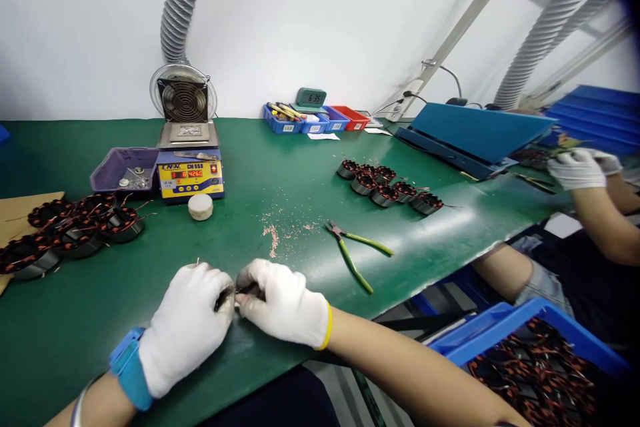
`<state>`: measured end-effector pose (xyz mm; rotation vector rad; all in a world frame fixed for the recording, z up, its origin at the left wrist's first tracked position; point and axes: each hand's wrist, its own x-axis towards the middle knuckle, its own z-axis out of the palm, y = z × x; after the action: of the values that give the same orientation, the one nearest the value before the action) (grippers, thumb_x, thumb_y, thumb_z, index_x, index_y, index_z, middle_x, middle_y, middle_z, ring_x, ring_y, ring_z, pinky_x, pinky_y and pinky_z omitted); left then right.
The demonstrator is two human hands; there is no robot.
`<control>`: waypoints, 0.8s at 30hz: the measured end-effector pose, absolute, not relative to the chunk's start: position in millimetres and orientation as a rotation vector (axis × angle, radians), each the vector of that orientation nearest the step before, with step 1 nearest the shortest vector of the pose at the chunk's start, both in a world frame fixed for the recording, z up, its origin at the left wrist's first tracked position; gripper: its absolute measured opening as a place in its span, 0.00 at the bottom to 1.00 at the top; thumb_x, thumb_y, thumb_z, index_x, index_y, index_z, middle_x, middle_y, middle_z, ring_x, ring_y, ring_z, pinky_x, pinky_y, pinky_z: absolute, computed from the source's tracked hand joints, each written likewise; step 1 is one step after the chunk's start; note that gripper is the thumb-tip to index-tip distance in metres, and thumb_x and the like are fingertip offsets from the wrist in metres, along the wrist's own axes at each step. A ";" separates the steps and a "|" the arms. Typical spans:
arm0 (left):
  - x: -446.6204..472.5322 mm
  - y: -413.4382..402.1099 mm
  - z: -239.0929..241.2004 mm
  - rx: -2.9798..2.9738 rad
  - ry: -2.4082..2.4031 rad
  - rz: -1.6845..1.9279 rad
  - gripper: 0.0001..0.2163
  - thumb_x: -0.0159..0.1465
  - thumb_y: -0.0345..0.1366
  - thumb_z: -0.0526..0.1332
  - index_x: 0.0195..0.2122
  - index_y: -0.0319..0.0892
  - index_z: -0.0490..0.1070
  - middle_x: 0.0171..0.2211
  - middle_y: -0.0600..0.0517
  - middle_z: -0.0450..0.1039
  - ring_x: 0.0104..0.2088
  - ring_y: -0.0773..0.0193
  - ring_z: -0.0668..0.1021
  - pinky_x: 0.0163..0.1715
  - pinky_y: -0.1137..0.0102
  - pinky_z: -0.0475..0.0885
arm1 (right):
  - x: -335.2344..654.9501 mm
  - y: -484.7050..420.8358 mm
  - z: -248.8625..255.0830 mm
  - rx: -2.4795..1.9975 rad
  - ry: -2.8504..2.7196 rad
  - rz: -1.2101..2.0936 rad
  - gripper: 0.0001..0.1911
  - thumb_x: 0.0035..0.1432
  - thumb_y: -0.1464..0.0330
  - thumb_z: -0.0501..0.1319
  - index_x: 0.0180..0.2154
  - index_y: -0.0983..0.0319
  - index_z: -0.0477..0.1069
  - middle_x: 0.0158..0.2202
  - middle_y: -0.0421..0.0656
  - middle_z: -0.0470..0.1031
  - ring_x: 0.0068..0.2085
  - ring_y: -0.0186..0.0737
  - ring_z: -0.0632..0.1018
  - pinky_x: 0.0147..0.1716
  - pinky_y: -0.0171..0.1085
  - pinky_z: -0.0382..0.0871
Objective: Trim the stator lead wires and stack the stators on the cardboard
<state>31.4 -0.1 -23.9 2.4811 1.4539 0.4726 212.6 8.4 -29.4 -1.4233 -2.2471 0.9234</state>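
Observation:
In white work gloves, both my hands meet over the front of the green bench. My left hand (187, 320) is closed around a wire-wound motor stator (221, 299); only a dark bit of it shows between the fingers, and a copper wire end pokes up above the knuckles. Pressed close on its right, my right hand (280, 300) has thumb and fingers pinched together at the stator's side. What sits in that pinch, probably a wire end, is too small to make out. Green-handled cutting pliers (345, 240) lie spread apart beyond my right hand, near copper wire clippings (273, 240).
Several stators stand in groups, at left (75, 233) and back right (385, 183). A solder pot (191, 173), purple tray (107, 177) and round white tin (201, 207) sit behind. A blue crate (455, 347) of stators is at lower right. A co-worker's gloved hands (577, 169) work at far right.

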 end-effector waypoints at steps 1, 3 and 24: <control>31.7 0.0 -23.9 2.485 1.455 0.476 0.09 0.62 0.31 0.52 0.27 0.43 0.68 0.27 0.51 0.68 0.32 0.56 0.68 0.39 0.59 0.63 | 215.2 7.6 -29.9 -1.321 -2.406 0.587 0.11 0.57 0.65 0.60 0.42 0.62 0.70 0.42 0.47 0.74 0.38 0.46 0.76 0.36 0.40 0.69; 32.1 -0.1 -23.9 2.502 1.460 0.482 0.09 0.62 0.30 0.53 0.26 0.43 0.68 0.27 0.51 0.68 0.31 0.56 0.68 0.39 0.59 0.63 | 218.3 5.9 -31.2 -1.083 -2.628 0.121 0.10 0.60 0.69 0.58 0.44 0.64 0.69 0.45 0.50 0.72 0.39 0.46 0.75 0.38 0.41 0.69; 31.3 -1.4 -23.2 2.552 1.446 0.487 0.10 0.63 0.30 0.51 0.26 0.42 0.67 0.26 0.51 0.68 0.30 0.58 0.68 0.40 0.59 0.65 | 219.1 6.3 -32.7 -0.911 -2.778 0.084 0.10 0.61 0.74 0.54 0.44 0.64 0.69 0.43 0.52 0.72 0.40 0.44 0.74 0.43 0.42 0.69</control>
<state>31.3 -1.4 -23.2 2.5522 1.4456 0.4872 219.1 6.3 -32.7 -0.9109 -2.7778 0.0838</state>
